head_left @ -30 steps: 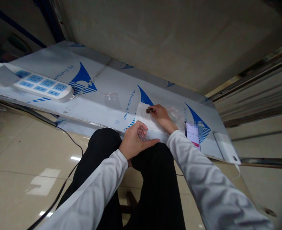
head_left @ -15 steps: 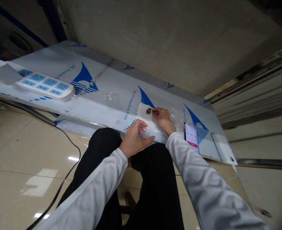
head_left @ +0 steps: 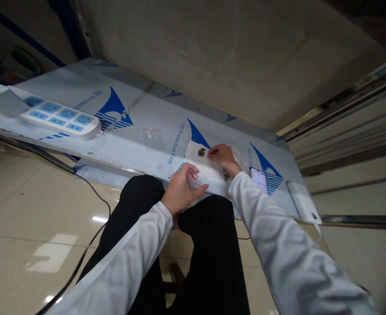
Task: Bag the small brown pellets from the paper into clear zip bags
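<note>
My left hand (head_left: pixel 183 187) is curved around a small clear zip bag (head_left: pixel 194 177) with a reddish strip at its mouth, just above the bench's near edge. To its right, my right hand (head_left: pixel 224 156) hangs over a white paper sheet (head_left: pixel 201 170) with its fingertips pinched together. Whatever sits between those fingertips is too small to make out. A little heap of brown pieces (head_left: pixel 201 152) lies on the paper, just left of the right fingertips. Clear plastic (head_left: pixel 241 159) shows behind the right wrist, partly hidden by it.
The bench (head_left: pixel 130 148) is covered in printed protective film. Another small clear bag (head_left: pixel 152 138) lies left of the paper. A phone (head_left: pixel 259 179) and a white device with a cable (head_left: pixel 300 201) are on the right. A power strip (head_left: pixel 61 116) stands at the left.
The right fingertips have drawn slightly away from the brown heap. The left hand still holds the bag in nearly the same place. The view has shifted slightly.
</note>
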The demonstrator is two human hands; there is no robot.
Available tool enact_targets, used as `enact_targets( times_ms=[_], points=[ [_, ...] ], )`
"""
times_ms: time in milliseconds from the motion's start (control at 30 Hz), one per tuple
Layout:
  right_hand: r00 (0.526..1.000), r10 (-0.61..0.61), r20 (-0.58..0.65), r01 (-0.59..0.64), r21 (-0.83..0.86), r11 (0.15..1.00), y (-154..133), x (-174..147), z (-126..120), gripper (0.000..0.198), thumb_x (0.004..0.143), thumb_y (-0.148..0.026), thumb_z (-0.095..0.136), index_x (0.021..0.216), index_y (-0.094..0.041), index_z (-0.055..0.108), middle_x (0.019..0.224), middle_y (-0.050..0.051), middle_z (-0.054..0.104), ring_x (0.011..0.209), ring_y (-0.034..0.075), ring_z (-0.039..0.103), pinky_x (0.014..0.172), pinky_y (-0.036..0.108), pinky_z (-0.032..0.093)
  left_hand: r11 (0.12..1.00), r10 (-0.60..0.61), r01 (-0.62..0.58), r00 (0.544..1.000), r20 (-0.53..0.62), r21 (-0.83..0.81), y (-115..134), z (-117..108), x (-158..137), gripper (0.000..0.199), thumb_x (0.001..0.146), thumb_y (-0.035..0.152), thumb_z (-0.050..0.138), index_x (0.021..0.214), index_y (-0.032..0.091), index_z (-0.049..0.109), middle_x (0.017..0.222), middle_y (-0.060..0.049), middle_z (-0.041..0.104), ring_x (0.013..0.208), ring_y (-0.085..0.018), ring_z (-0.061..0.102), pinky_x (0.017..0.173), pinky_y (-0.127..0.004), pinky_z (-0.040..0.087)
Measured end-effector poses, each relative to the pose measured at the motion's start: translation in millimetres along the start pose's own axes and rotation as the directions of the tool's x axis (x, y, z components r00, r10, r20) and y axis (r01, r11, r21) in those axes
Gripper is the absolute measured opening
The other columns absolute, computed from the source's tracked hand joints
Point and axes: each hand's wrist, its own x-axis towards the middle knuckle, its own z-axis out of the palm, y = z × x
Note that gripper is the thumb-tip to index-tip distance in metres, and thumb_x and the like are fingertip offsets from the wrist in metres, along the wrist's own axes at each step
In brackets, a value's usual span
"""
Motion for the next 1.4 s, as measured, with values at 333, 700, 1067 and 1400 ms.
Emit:
enact_targets(
  times_ms=[333, 700, 1067, 1400],
  points=[
    [0.999, -0.009, -0.038, 0.012, 0.088, 0.996, 0.6, -2.3, 3.8, 0.015, 0.063, -0.006, 0.065, 0.072, -0.013, 0.074, 0.074, 0.007, 0.074, 0.073, 0.018, 0.069, 0.074, 0.025, 0.051, 1.000, -0.011, 0.011, 1.000, -0.002, -0.005, -2.5, -1.3, 1.1, 0.038, 0.067, 0.030, 0.074, 0.093, 0.020, 0.047, 0.078, 0.002, 0.055, 0.073, -0.013, 0.057, 0.069, -0.028, 0.047],
    [0.988, -0.116, 0.099, -0.007, 0.789, 0.615, -65.4, -116.2, -40.9, 0.022, 0.063, -0.029, 0.078, 0.080, -0.019, 0.071, 0.085, 0.005, 0.074, 0.079, 0.019, 0.071, 0.078, 0.032, 0.058, 0.998, 0.059, -0.058, 0.995, -0.080, 0.018, 3.2, 1.3, 0.9, 0.035, 0.067, 0.026, 0.071, 0.093, 0.021, 0.048, 0.082, 0.001, 0.058, 0.075, -0.014, 0.058, 0.071, -0.027, 0.046],
    [0.980, -0.174, 0.092, 0.068, 0.671, 0.738, -73.4, -127.8, -31.5, 0.017, 0.070, -0.023, 0.073, 0.086, -0.021, 0.074, 0.085, 0.004, 0.075, 0.079, 0.021, 0.071, 0.078, 0.035, 0.058, 0.997, 0.072, -0.069, 0.993, -0.098, 0.036, 11.7, -2.1, -4.6, 0.032, 0.065, 0.021, 0.069, 0.090, 0.021, 0.048, 0.083, 0.001, 0.059, 0.076, -0.015, 0.058, 0.069, -0.026, 0.045],
    [0.931, -0.360, 0.052, 0.313, 0.389, 0.867, -87.6, -129.5, -46.1, 0.022, 0.071, -0.008, 0.071, 0.087, -0.022, 0.075, 0.082, 0.000, 0.076, 0.075, 0.017, 0.072, 0.072, 0.026, 0.056, 0.997, 0.073, -0.073, 0.993, -0.093, -0.003, 9.5, -1.9, -4.2, 0.033, 0.064, 0.018, 0.069, 0.090, 0.020, 0.048, 0.083, 0.001, 0.060, 0.075, -0.014, 0.060, 0.070, -0.026, 0.046]
  ],
)
